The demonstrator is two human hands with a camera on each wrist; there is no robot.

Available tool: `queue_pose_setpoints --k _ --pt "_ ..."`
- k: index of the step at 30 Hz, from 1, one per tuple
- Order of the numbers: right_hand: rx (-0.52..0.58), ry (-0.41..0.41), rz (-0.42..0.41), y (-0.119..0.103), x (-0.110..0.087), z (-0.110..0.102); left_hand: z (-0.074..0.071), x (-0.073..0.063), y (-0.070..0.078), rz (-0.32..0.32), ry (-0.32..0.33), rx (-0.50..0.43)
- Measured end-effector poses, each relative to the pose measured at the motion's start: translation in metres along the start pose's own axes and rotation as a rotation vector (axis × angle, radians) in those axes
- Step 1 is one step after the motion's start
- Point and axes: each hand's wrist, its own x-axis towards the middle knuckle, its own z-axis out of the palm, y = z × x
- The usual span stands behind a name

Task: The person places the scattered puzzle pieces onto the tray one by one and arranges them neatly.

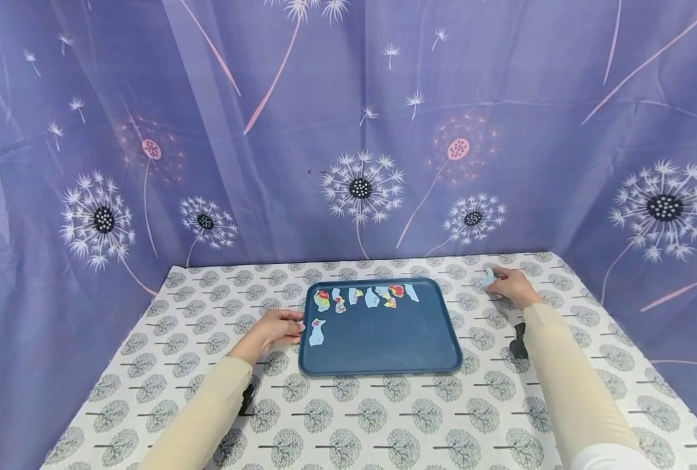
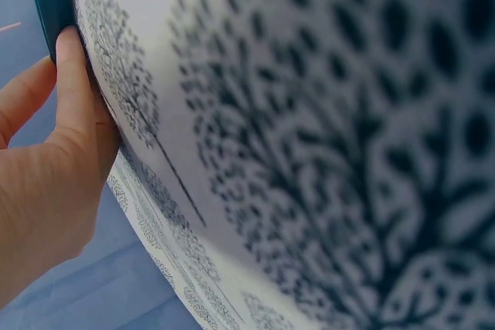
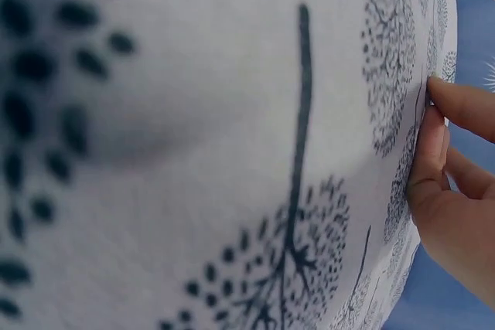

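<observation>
A dark blue tray (image 1: 384, 349) lies on the table, with several irregular, colourful flat pieces on it. Most form a row along its far side, among them a red and yellow piece (image 1: 322, 300); a pale blue piece with a red spot (image 1: 316, 334) lies nearer its left edge. My left hand (image 1: 273, 331) holds the tray's left rim, its fingertips on either side of the edge in the left wrist view. Beyond the tray's right side, my right hand (image 1: 510, 285) pinches a light blue piece (image 1: 488, 277) at the tablecloth. The right wrist view hides that piece.
A white tablecloth (image 1: 395, 418) printed with grey trees covers the table. Purple curtains (image 1: 301, 130) with dandelion patterns stand behind and at both sides. Dark wrist cameras (image 1: 519, 341) sit beneath the forearms, close to the cloth.
</observation>
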Motion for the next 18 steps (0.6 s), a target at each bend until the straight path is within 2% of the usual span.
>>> queue_pose_setpoints --k 4,10,18 --pt "-0.016 0.021 -0.006 0.001 0.001 0.002 0.000 0.000 0.001 0.001 0.002 -0.005" --pt "0.029 0.023 -0.026 0.004 0.003 0.007 0.000 0.000 0.001 0.000 0.005 0.001" --pt "0.004 0.006 0.002 0.000 0.011 0.007 -0.001 0.001 0.000 0.001 0.003 -0.004"
